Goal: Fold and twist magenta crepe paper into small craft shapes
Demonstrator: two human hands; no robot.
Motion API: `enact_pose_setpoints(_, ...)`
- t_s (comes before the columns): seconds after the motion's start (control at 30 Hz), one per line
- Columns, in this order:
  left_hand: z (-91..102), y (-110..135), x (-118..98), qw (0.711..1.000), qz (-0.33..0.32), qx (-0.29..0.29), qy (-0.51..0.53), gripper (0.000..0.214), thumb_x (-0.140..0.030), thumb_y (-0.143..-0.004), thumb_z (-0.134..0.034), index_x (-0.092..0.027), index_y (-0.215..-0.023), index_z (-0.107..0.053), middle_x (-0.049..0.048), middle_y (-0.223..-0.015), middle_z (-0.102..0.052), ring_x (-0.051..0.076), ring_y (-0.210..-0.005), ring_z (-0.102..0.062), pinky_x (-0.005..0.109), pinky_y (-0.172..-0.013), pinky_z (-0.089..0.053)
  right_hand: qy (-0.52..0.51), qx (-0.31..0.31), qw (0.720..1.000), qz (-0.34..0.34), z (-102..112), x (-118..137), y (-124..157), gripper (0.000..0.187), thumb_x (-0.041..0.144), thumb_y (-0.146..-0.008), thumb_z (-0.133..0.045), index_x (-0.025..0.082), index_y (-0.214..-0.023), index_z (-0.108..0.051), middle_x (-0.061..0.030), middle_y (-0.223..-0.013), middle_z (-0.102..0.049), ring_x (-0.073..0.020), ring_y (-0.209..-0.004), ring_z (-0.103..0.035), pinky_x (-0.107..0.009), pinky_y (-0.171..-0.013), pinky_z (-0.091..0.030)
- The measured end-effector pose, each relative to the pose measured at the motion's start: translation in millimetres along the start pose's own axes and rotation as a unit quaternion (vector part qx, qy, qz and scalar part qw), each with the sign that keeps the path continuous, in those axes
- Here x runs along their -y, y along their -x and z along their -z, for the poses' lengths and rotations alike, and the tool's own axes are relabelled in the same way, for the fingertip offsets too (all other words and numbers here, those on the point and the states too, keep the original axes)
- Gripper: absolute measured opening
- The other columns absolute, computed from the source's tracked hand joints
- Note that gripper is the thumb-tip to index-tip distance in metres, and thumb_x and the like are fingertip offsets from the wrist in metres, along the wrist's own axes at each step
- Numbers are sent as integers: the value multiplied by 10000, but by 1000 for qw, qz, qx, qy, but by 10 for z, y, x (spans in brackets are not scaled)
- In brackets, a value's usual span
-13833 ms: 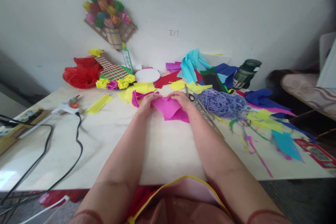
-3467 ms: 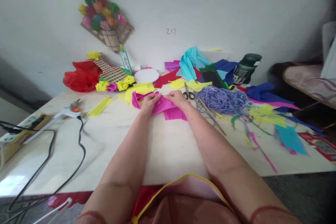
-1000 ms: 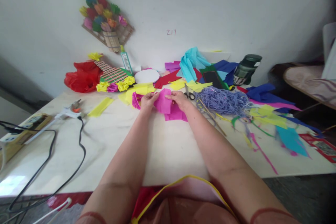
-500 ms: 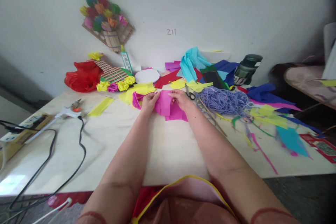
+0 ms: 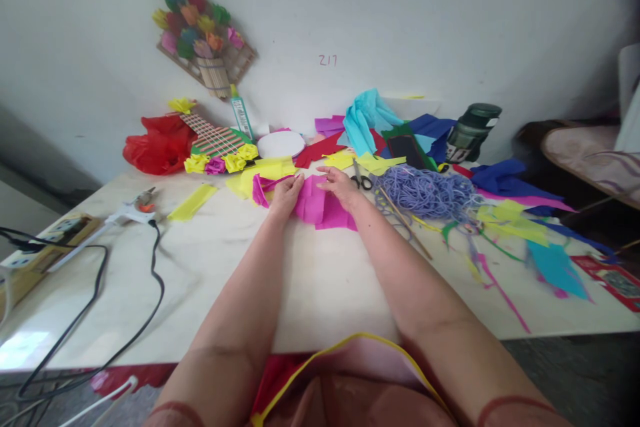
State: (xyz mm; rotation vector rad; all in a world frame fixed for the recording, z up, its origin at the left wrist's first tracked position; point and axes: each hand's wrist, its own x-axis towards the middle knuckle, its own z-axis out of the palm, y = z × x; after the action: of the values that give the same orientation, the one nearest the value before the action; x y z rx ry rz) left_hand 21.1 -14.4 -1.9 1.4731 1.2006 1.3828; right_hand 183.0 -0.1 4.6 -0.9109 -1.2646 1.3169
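The forearms point(image 5: 237, 307) extend over the table's point(image 5: 330, 293) near edge with white tabletop between them, so the elbows seem to have room. A black cord point(image 5: 161, 287) drops over that edge toward the left corner, well apart from them.

Farther in, the left hand point(image 5: 287, 195) pinches the creased pink paper point(image 5: 311, 201) by its left side, probably to keep the folds from springing open. The right hand point(image 5: 343, 188) bends over the right side, fingers loosely parted; I can't tell whether they grip. Another pink sheet point(image 5: 335, 217) lies partly under it.

Just to the right, scissors point(image 5: 361, 182) and tangled string point(image 5: 427, 193) crowd that hand. At the far edge sit a tube point(image 5: 241, 115) and a bottle point(image 5: 473, 133), likely kept out of the way.
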Motion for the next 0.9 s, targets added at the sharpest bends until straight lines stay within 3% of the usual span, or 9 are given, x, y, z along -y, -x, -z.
enact_pose_setpoints(0.13,-15,11,-8,998,37,31,40,424,-558,-716,-621,-166,-578,-533,-12,-506,-479,92,-458,-388,234,-422,-256,40,31,997,59,-14,-11,0,448,138,-526,-697,213,-966,-657,5,-910,-633,-129,-875,-561,-250,-773,-444)
enact_pose_setpoints(0.33,-36,46,-78,995,71,40,65,396,-526,-681,-675,-168,-573,-546,-8,-467,-469,125,-483,-459,240,-436,-281,57,47,996,56,-66,45,55,225,159,-574,-655,187,-794,-692,3,-811,-680,-129,-743,-586,-273,-753,-457)
enact_pose_setpoints(0.6,-11,57,-92,996,68,57,25,440,-579,-719,-613,-162,-586,-566,8,-520,-512,117,-480,-436,250,-462,-309,128,28,986,100,-64,58,57,143,145,-615,-609,201,-701,-709,3,-758,-698,-154,-765,-613,-306,-805,-453)
enact_pose_setpoints(0.9,-9,86,-166,998,28,50,-19,413,-521,-800,-541,-173,-578,-558,20,-573,-541,146,-575,-483,270,-579,-382,145,83,979,119,-61,84,88,179,134,-625,-622,220,-734,-734,4,-820,-724,-177,-860,-645,-331,-894,-439)
